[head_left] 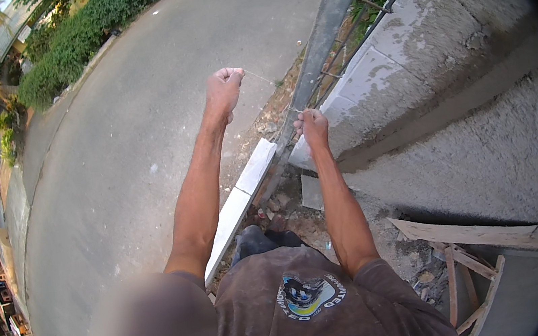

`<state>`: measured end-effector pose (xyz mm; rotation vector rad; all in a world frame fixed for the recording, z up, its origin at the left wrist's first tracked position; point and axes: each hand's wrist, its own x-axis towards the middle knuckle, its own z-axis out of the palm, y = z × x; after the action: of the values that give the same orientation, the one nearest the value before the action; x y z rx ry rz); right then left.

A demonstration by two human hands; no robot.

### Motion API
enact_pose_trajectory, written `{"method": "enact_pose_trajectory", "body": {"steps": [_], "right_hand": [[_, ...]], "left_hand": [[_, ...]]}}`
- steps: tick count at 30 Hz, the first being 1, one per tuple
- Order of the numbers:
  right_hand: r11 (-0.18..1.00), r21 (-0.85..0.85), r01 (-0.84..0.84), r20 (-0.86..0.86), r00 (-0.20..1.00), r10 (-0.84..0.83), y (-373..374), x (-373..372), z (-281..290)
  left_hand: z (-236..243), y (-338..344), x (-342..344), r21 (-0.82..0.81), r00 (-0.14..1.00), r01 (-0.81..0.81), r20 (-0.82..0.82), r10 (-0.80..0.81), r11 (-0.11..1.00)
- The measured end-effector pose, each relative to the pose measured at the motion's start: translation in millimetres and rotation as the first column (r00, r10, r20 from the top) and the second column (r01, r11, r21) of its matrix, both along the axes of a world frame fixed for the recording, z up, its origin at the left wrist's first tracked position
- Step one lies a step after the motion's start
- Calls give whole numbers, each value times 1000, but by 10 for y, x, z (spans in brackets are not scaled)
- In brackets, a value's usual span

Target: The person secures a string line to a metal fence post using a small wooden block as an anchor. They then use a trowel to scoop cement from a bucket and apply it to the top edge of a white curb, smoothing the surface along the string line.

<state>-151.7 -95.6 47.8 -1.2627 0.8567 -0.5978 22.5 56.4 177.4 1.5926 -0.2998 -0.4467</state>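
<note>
My left hand (224,89) is raised over the road, its fingers closed on one end of a thin string (265,80). The string runs taut down and right to my right hand (312,126), which pinches the other end. My right hand sits against the corner of a grey block wall (404,62), beside a slanting grey metal post (325,24). Both forearms reach out from my brown shirt at the lower edge.
A paved road (129,139) fills the left, bordered by green hedges (82,36). White kerb blocks (244,188) lie along the road edge with rubble and dirt beside them. Wooden boards and slats (475,236) lie at the lower right below the rendered wall.
</note>
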Motion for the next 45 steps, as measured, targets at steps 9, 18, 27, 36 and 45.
{"method": "enact_pose_trajectory", "body": {"steps": [9, 18, 27, 36, 45], "right_hand": [[988, -140, -61, -12, 998, 60, -62, -8, 21], [974, -85, -211, -138, 970, 198, 17, -209, -19], [975, -8, -223, -9, 975, 223, 867, -217, 522], [970, 96, -225, 87, 972, 217, 927, -282, 556], [871, -444, -212, -116, 977, 178, 889, -81, 320]], "left_hand": [[-429, 840, -218, 123, 999, -45, -24, 48, 991], [-113, 1968, -623, 75, 991, -127, -34, 130, 989], [-183, 2019, -1793, 158, 967, 232, -147, -210, 960], [-811, 1265, -1017, 469, 875, 342, 157, -459, 814], [-619, -545, -306, 62, 769, 570, -392, -505, 819]]}}
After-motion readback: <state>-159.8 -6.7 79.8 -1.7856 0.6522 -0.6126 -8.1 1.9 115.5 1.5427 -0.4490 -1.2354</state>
